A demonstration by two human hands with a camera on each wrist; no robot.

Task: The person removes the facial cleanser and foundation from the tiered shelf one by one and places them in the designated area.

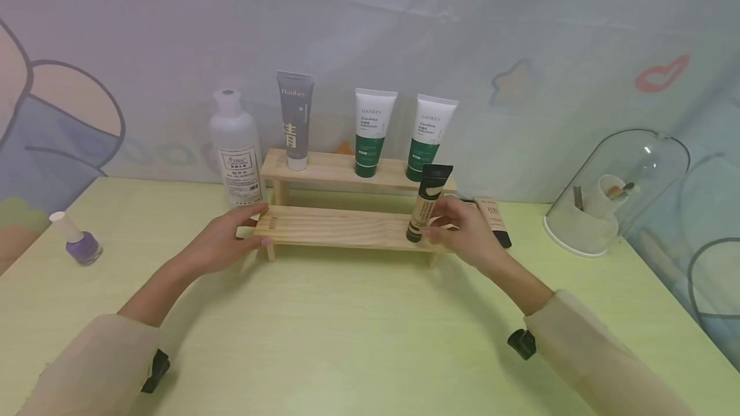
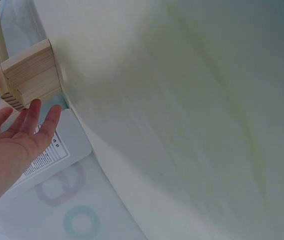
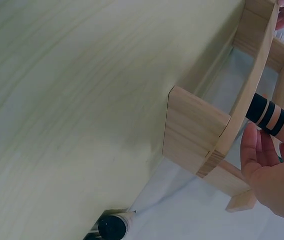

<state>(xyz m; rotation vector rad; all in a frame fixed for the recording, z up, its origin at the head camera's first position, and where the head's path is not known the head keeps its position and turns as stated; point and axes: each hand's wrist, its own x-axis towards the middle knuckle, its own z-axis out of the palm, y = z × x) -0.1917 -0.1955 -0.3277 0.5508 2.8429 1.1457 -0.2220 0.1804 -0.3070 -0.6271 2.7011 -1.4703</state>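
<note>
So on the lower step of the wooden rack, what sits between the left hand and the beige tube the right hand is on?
Nothing: in the head view the lower step is bare wood from the left hand to the beige tube by the right hand.

The two-tier shelf (image 1: pixel 341 226) is pale unfinished wood with visible grain. The table (image 1: pixel 347 339) has a smooth, matt yellow-green top. The tubes (image 1: pixel 375 130) look like glossy plastic; the dome cover (image 1: pixel 636 172) is clear and shiny.

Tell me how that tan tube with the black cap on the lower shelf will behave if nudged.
The tan tube stands upright on its narrow black cap, so it probably tips easily. It looks like soft plastic, likely light and squeezable. The right hand holds it near the wooden shelf edge, so a fall seems possible.
</note>
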